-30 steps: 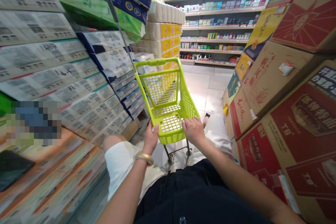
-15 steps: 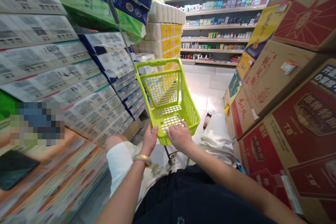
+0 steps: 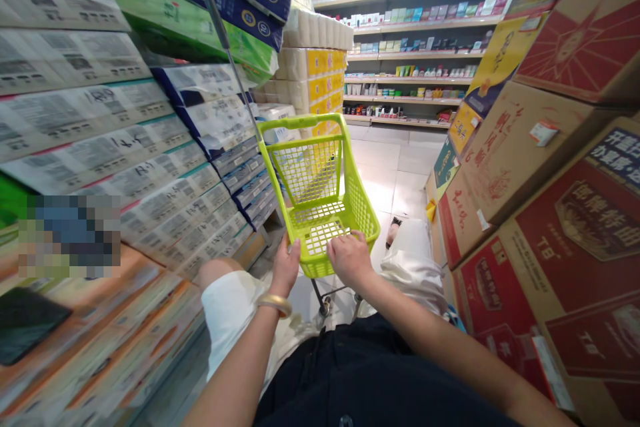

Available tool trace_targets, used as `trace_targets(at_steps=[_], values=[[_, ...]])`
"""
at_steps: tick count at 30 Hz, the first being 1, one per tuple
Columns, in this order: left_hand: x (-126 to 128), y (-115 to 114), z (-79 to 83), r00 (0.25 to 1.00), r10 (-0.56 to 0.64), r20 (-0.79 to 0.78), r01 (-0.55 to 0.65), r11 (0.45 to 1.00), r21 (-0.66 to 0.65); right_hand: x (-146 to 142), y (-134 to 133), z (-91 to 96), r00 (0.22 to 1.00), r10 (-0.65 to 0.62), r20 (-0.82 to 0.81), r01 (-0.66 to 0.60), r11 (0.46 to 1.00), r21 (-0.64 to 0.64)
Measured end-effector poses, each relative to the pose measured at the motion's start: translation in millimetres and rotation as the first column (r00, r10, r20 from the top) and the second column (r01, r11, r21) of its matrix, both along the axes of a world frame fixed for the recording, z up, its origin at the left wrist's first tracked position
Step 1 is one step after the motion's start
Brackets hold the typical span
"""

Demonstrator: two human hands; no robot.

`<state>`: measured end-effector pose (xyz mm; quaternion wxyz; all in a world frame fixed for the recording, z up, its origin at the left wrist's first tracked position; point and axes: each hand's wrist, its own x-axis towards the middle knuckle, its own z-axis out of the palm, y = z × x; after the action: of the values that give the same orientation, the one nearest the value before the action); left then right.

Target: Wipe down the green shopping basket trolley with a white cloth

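A small lime-green plastic shopping cart (image 3: 361, 203) stands upright between my knees, its lattice basket holding nothing that I can see. My left hand (image 3: 286, 267) grips the near left corner of the basket, thumb on the inner side and fingers hidden outside. Over the near rim, right of the middle, my right hand (image 3: 351, 259) is curled with its fingers bent into the basket. A thin metal pole (image 3: 216, 17) with a dark sleeve rises from the cart's far left corner. Below the basket a caster wheel (image 3: 325, 307) shows on the floor.
Stacked packs of paper goods (image 3: 85, 107) wall the left side. Liquor cartons (image 3: 595, 213) rise close on the right. Yellow-and-white tissue rolls (image 3: 320, 73) stand beyond the cart. Shelves of boxed goods (image 3: 415, 53) line the back, past a tiled floor (image 3: 385, 153).
My right hand has slid a little to the right along the near rim. My left hand stays at its corner, and the cart has barely shifted.
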<state>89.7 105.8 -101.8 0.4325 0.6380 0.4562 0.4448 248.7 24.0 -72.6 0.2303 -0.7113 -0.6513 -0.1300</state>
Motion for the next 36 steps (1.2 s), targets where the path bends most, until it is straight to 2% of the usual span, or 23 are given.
trace_targets(at_steps=[3, 6, 9, 14, 17, 20, 25, 28, 31, 36], values=[[-1, 1, -0.9, 1.0, 0.004, 0.002, -0.004, 1.0, 0.004, -26, 5, 2.6, 0.996, 0.085, 0.01, -0.084, 0.995, -0.045], [-2, 2, -0.9, 1.0, 0.005, -0.006, -0.005, 1.0, 0.007, -29, 5, 4.2, 0.993, 0.116, 0.017, -0.115, 0.991, -0.063], [-3, 1, -0.6, 0.999, 0.004, -0.033, -0.004, 1.0, 0.018, -9, -1, 2.9, 0.995, 0.1, 0.018, -0.099, 0.995, -0.031], [-3, 0, -0.7, 1.0, 0.007, -0.028, -0.007, 1.0, -0.002, 36, -12, -1.3, 1.0, 0.005, 0.019, -0.006, 0.999, 0.051], [-1, -1, -0.6, 1.0, 0.016, -0.017, -0.016, 1.0, -0.012, 41, -12, -1.7, 0.999, -0.051, 0.011, 0.05, 0.996, 0.073], [1, -2, -0.7, 1.0, 0.013, 0.006, -0.013, 1.0, -0.015, 20, -6, 1.1, 0.998, -0.065, -0.018, 0.065, 0.998, 0.019], [0, 0, -2.8, 1.0, 0.012, 0.017, -0.012, 1.0, -0.004, -35, 6, 11.5, 0.996, 0.089, -0.027, -0.091, 0.989, -0.114], [-3, 2, -5.0, 1.0, 0.012, 0.006, -0.011, 1.0, -0.012, -47, 8, 14.9, 0.989, 0.143, -0.036, -0.147, 0.979, -0.14], [-5, 5, -7.3, 1.0, 0.004, 0.023, -0.004, 1.0, -0.028, -34, 4, 12.3, 0.992, 0.126, -0.028, -0.128, 0.984, -0.12], [-6, 7, -9.8, 0.999, 0.008, 0.053, -0.006, 0.999, -0.04, 18, -7, 2.1, 0.999, 0.043, -0.018, -0.043, 0.999, -0.009]])
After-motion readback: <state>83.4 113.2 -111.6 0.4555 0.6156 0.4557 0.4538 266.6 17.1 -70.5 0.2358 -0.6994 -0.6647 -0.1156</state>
